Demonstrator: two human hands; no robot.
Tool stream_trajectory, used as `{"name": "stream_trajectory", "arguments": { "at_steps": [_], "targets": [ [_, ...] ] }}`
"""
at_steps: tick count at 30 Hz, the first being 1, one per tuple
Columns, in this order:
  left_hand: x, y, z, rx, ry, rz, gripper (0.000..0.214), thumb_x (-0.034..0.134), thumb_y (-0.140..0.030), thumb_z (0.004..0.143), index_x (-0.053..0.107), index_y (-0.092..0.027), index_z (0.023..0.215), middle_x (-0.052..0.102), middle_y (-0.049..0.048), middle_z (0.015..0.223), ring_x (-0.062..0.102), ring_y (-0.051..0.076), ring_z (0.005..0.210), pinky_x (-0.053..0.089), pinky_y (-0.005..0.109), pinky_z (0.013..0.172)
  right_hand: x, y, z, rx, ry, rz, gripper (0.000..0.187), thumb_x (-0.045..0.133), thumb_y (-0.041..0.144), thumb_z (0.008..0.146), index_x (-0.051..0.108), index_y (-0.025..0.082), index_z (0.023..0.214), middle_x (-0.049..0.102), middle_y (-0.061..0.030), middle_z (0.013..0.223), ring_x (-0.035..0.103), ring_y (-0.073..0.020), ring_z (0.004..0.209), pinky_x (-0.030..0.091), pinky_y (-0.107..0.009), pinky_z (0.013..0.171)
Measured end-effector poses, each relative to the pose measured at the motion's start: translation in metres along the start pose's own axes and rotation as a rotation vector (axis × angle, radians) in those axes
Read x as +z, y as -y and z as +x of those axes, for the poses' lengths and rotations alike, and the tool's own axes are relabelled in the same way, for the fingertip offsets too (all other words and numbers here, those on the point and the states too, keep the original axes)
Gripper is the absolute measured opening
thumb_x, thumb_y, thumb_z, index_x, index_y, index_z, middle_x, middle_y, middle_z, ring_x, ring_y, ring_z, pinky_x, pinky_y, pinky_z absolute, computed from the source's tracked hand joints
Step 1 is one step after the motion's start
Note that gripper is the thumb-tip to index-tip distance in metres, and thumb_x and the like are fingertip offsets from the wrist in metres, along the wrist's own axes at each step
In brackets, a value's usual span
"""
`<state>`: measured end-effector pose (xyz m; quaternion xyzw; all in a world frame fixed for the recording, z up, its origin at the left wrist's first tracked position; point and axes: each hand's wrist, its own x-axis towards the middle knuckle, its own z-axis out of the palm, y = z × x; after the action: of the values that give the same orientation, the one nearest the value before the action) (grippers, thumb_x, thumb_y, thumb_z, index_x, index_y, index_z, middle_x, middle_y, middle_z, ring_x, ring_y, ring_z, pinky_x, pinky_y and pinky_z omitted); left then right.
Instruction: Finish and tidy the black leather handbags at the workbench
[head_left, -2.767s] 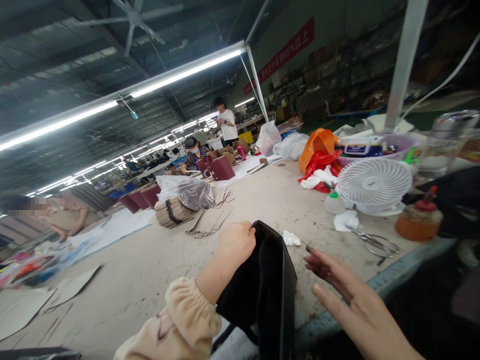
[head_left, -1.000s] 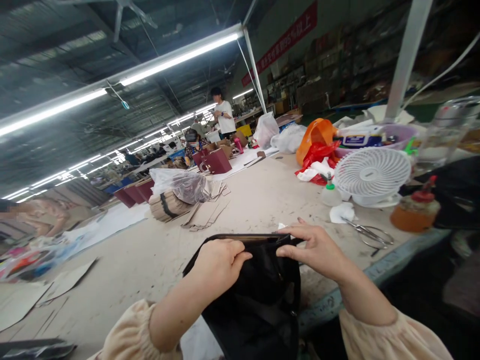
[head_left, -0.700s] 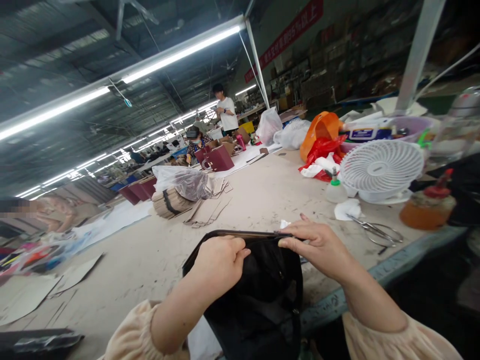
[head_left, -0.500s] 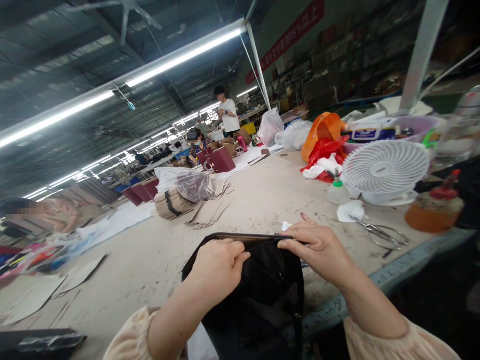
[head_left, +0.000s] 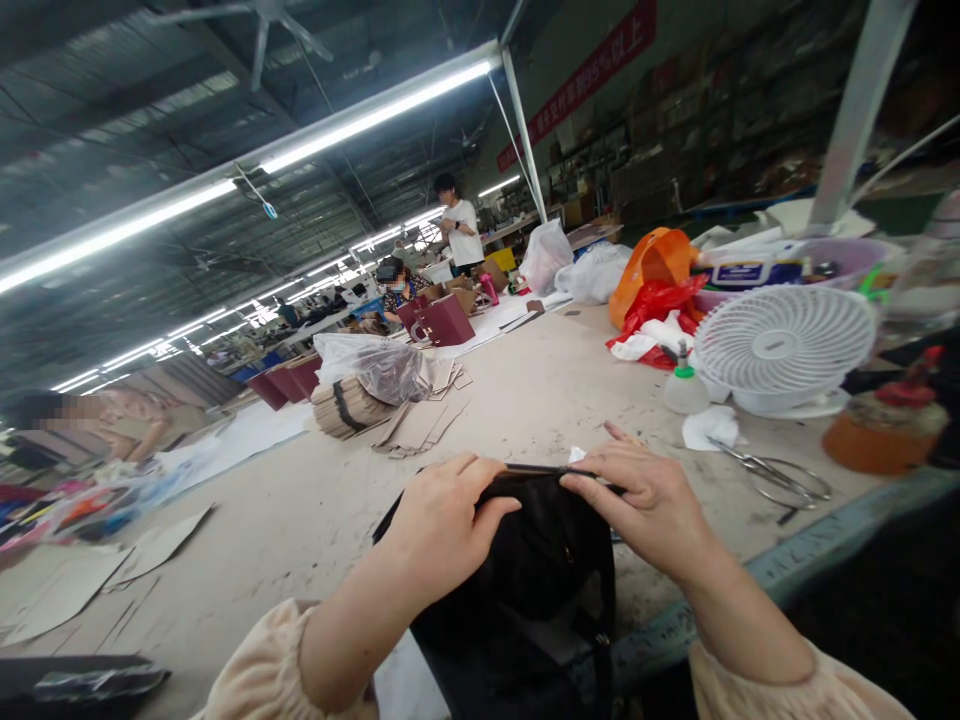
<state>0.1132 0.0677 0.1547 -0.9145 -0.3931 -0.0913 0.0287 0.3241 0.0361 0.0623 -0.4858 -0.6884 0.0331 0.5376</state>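
A black bag (head_left: 525, 590) with a strap on its right side stands at the table's near edge, in front of me. My right hand (head_left: 645, 495) pinches the right end of its top edge between thumb and fingers. At the left part of the same edge, my left hand (head_left: 450, 525) is bent over the rim, with the thumb on the near side and the fingers on the far side. The inside of the bag is mostly hidden by my hands.
Scissors (head_left: 776, 475), a green-topped bottle (head_left: 685, 385), a white fan (head_left: 784, 340) and an amber glue bottle (head_left: 885, 430) stand to the right. Cardboard pieces (head_left: 420, 425) and a plastic bag (head_left: 371, 365) lie ahead. Flat sheets (head_left: 60, 590) lie left; other people sit or stand farther off.
My left hand has come up from inside the opening to clasp the rim, its thumb now on the near side. The bag's opening looks narrower. My right hand keeps its pinch.
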Motion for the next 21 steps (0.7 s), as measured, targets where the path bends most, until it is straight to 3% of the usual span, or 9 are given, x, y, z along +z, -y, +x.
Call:
{"name": "stream_trajectory", "arguments": {
  "at_steps": [3,7,13,17,21],
  "targets": [
    [-0.007,-0.01,0.007,0.148,-0.055,-0.096,0.029,0.049,-0.033,0.091,0.056,-0.024,0.118,0.064,0.0037,0.102,0.06,0.017,0.091,0.047,0.029,0.081,0.0,-0.002,0.0,0.016,0.009,-0.005,0.011,0.061,0.03,0.084,0.071,0.025,0.082,0.072,0.001,0.078,0.067,-0.0161,0.072,0.033,-0.048,0.105],
    [-0.007,-0.022,0.026,0.308,-0.064,-0.163,0.031,0.047,-0.028,0.093,0.056,-0.023,0.122,0.064,0.0042,0.106,0.06,0.015,0.095,0.048,0.027,0.085,-0.001,-0.006,-0.002,0.033,0.067,0.028,0.012,0.06,0.032,0.085,0.071,0.026,0.088,0.073,0.0001,0.081,0.067,-0.0167,0.073,0.036,-0.048,0.103],
    [0.004,-0.024,0.05,0.38,0.002,-0.047,0.026,0.043,-0.025,0.094,0.067,-0.018,0.092,0.065,0.0043,0.085,0.061,0.015,0.083,0.049,0.027,0.077,-0.003,-0.004,-0.003,0.044,0.088,0.047,0.012,0.061,0.03,0.085,0.072,0.027,0.087,0.073,-0.0006,0.08,0.066,-0.0165,0.072,0.035,-0.048,0.103],
    [0.005,-0.021,0.046,0.385,-0.047,0.094,0.027,0.04,-0.025,0.094,0.065,-0.015,0.085,0.062,0.0057,0.082,0.057,0.018,0.082,0.047,0.032,0.077,-0.006,-0.002,-0.003,0.065,0.07,0.071,0.012,0.061,0.032,0.084,0.072,0.026,0.085,0.073,-0.0005,0.08,0.066,-0.0161,0.072,0.041,-0.043,0.099],
    [0.006,-0.017,0.037,0.382,-0.009,0.151,0.028,0.039,-0.024,0.094,0.064,-0.016,0.084,0.061,0.0055,0.081,0.056,0.018,0.08,0.046,0.031,0.076,-0.008,-0.001,-0.002,0.078,0.064,0.077,0.011,0.062,0.03,0.084,0.072,0.025,0.084,0.072,0.0003,0.079,0.066,-0.0158,0.074,0.042,-0.04,0.097]
  ]
}}
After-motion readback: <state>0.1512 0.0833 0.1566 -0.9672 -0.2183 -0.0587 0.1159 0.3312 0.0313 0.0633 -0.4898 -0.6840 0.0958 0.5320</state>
